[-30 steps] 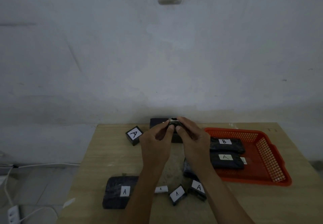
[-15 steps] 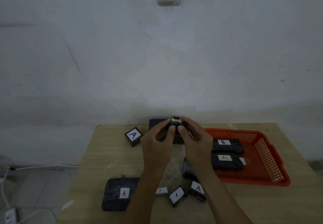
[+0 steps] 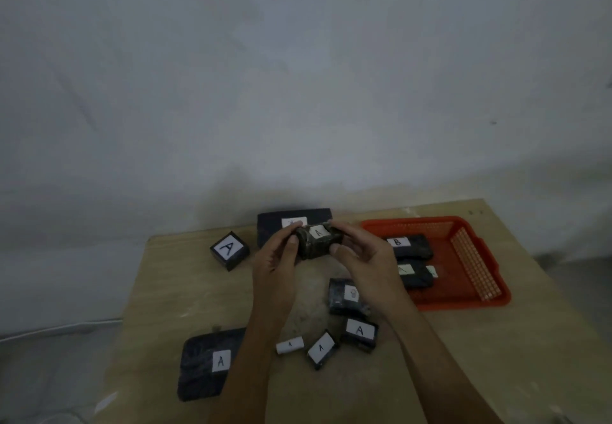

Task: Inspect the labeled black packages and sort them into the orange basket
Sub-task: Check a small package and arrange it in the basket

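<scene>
Above the wooden counter (image 3: 463,374), the left hand (image 3: 276,258) and right hand (image 3: 362,258) share a grip on a small black package (image 3: 318,241), one at each end, its white label marked A facing up. To the right, the orange basket (image 3: 477,258) holds two black packages, one labeled B (image 3: 409,245) and one labeled A (image 3: 415,273). More labeled black packages lie around the forearms, among them a cube marked A (image 3: 229,250) at the left and a large flat one (image 3: 207,362) near the front edge.
</scene>
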